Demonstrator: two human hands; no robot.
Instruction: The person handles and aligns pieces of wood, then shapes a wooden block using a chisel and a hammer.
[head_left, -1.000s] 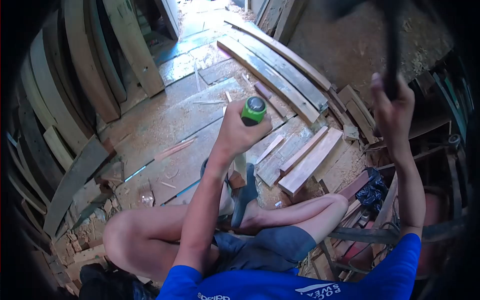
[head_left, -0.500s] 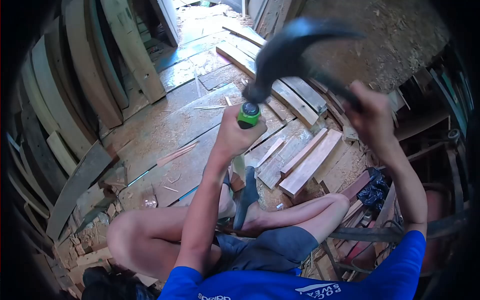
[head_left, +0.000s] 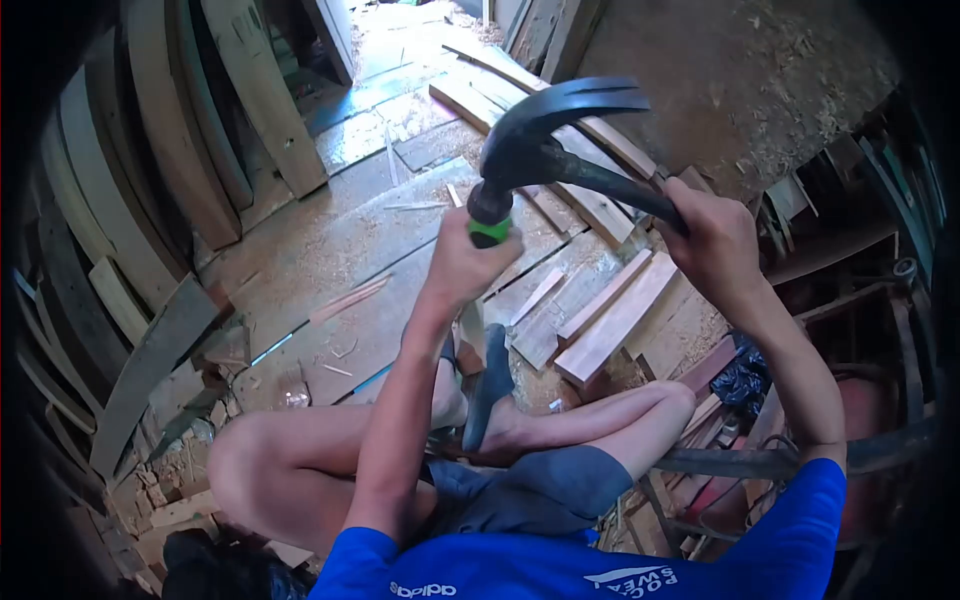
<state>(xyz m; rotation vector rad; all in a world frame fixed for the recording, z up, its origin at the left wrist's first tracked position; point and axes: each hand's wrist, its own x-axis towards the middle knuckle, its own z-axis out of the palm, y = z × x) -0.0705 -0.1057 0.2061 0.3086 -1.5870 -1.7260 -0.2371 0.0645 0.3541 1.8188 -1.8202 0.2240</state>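
Observation:
My right hand (head_left: 715, 245) is wrapped round the handle of a black claw hammer (head_left: 535, 135), its claw pointing to the right. The hammer's face rests on or just over the butt of a green and black handled chisel (head_left: 490, 234). Around that handle my left hand (head_left: 463, 262) is closed, held upright above my crossed legs. The chisel's blade is hidden below the fist. Under it, a narrow piece of wood (head_left: 470, 328) shows partly, between my forearm and my shoe (head_left: 488, 390).
Long planks (head_left: 180, 130) lean at the left. Cut wood strips (head_left: 615, 315) lie on the floor (head_left: 400, 260) to the right, among shavings. Stacked timber (head_left: 590, 205) stretches farther back. A dark bar (head_left: 730, 462) and a black plastic bag (head_left: 745, 375) are by my right elbow.
The hammer has come down and left onto the chisel's butt, and my right hand has moved slightly left and lower. My left hand has shifted a little, still gripping the chisel.

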